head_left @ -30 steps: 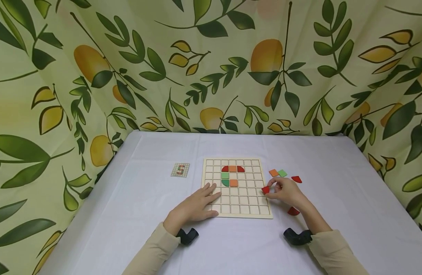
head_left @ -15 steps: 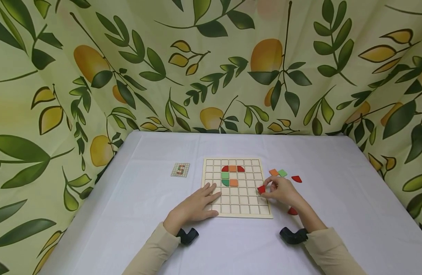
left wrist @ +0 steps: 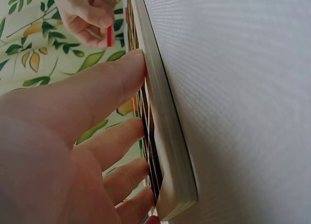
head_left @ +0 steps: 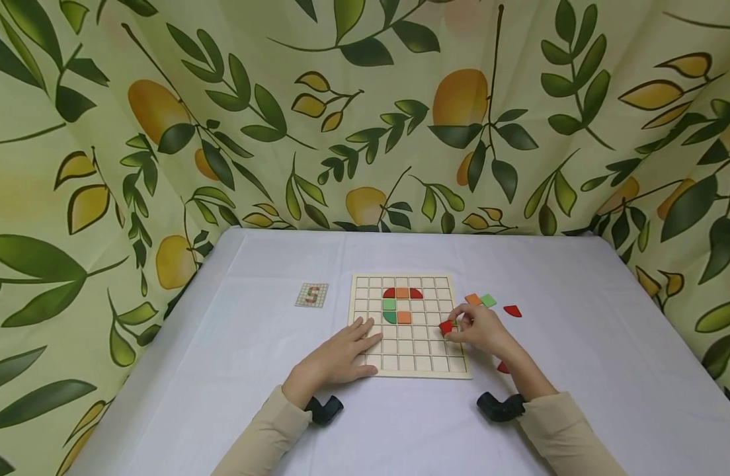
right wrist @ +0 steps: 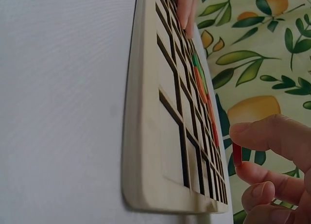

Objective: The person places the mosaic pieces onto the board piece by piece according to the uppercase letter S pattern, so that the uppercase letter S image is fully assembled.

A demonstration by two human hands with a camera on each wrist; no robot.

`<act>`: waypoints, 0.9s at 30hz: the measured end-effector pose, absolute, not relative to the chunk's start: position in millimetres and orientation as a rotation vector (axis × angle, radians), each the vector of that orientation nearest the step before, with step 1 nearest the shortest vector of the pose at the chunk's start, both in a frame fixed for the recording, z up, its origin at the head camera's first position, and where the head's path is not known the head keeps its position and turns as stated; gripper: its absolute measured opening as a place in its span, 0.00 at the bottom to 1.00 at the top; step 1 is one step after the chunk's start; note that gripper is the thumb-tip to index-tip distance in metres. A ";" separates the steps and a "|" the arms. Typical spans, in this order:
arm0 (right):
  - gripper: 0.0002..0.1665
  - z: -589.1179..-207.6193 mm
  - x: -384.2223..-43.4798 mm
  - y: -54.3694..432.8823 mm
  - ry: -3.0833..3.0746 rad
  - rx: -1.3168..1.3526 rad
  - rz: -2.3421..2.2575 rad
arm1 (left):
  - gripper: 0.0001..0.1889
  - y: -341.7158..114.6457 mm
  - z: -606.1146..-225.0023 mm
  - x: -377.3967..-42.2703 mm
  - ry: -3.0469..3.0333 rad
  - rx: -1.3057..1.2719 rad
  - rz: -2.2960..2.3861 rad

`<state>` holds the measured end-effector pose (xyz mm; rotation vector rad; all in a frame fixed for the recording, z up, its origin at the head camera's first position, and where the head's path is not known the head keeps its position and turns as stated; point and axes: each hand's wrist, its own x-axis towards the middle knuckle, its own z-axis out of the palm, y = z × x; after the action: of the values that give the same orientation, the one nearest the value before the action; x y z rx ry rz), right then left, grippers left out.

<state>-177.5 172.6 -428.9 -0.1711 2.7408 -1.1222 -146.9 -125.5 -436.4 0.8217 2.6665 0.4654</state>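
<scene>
A wooden grid board [head_left: 422, 363] lies on the table, with red, orange and green tiles set in its upper cells. My left hand [head_left: 340, 354] rests flat on the board's left side, fingers spread, holding nothing. Between thumb and fingertips, my right hand [head_left: 481, 328] pinches a small red tile [head_left: 446, 327] above the board's right part. The right wrist view shows this red tile [right wrist: 236, 155] edge-on, raised off the board. An orange square tile [head_left: 403, 317] sits beside a green quarter-round tile [head_left: 390, 317] in the grid.
Right of the board lie a loose orange tile [head_left: 473, 299], a light green tile [head_left: 488, 300] and a red tile [head_left: 512, 311]. Another red tile [head_left: 503, 367] is partly hidden by the right forearm. A small pattern card [head_left: 312, 295] lies left of the board.
My right hand has moved left with the red tile, from the board's right edge to over its cells. The left hand has stayed still.
</scene>
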 end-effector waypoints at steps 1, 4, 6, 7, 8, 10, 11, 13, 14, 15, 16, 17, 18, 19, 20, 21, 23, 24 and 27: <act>0.17 -428.5 -177.7 171.5 2.740 -0.172 -1.125 | 0.33 -125.6 -436.5 -146.8 2.666 0.823 0.467; 0.17 -428.8 -179.3 169.3 2.745 -0.181 -1.129 | 0.33 -125.7 -436.4 -146.8 2.672 0.831 0.464; 0.17 -428.9 -180.4 168.2 2.746 -0.190 -1.134 | 0.33 -125.6 -436.2 -147.0 2.676 0.836 0.467; 0.17 -429.1 -180.9 167.4 2.742 -0.181 -1.141 | 0.33 -125.6 -436.7 -147.2 2.680 0.838 0.464; 0.17 -429.5 -181.3 166.9 2.741 -0.186 -1.143 | 0.33 -125.6 -436.6 -147.2 2.680 0.834 0.463; 0.18 -429.8 -181.6 165.6 2.736 -0.181 -1.145 | 0.33 -125.7 -437.6 -147.3 2.680 0.828 0.461; 0.18 -429.9 -181.5 164.8 2.732 -0.173 -1.150 | 0.33 -125.7 -437.9 -147.4 2.680 0.826 0.458; 0.18 -429.6 -181.1 163.4 2.725 -0.160 -1.153 | 0.34 -125.7 -438.2 -147.3 2.680 0.820 0.451; 0.18 -429.5 -181.0 162.7 2.726 -0.156 -1.150 | 0.34 -125.7 -438.0 -146.9 2.678 0.816 0.454; 0.18 -429.3 -181.0 161.9 2.723 -0.148 -1.149 | 0.34 -125.7 -438.1 -146.8 2.679 0.819 0.451; 0.18 -429.0 -181.1 161.3 2.721 -0.146 -1.150 | 0.33 -125.7 -437.6 -146.8 2.678 0.821 0.451; 0.18 -429.0 -181.4 160.7 2.719 -0.146 -1.152 | 0.33 -125.8 -437.6 -146.6 2.680 0.827 0.450; 0.18 -428.9 -181.8 160.1 2.713 -0.143 -1.157 | 0.33 -125.9 -437.3 -146.4 2.681 0.831 0.452; 0.18 -429.1 -182.4 159.6 2.711 -0.142 -1.159 | 0.33 -126.1 -437.2 -146.4 2.681 0.833 0.451; 0.18 -429.4 -183.1 159.1 2.707 -0.144 -1.164 | 0.33 -126.2 -437.0 -146.3 2.679 0.834 0.454; 0.18 -429.6 -183.6 158.7 2.703 -0.146 -1.167 | 0.33 -126.3 -436.8 -146.4 2.678 0.835 0.456; 0.17 -430.5 -184.7 158.2 2.700 -0.149 -1.173 | 0.33 -126.5 -436.7 -146.3 2.678 0.835 0.462; 0.17 -431.1 -185.3 157.9 2.701 -0.151 -1.175 | 0.33 -126.5 -436.5 -146.3 2.677 0.834 0.463; 0.17 -432.9 -186.7 157.4 2.718 -0.175 -1.173 | 0.33 -126.3 -436.7 -146.2 2.680 0.838 0.458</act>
<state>-186.7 157.4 -432.9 -0.1748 2.7183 -1.1733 -146.2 -126.3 -436.7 0.8379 2.6804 0.4584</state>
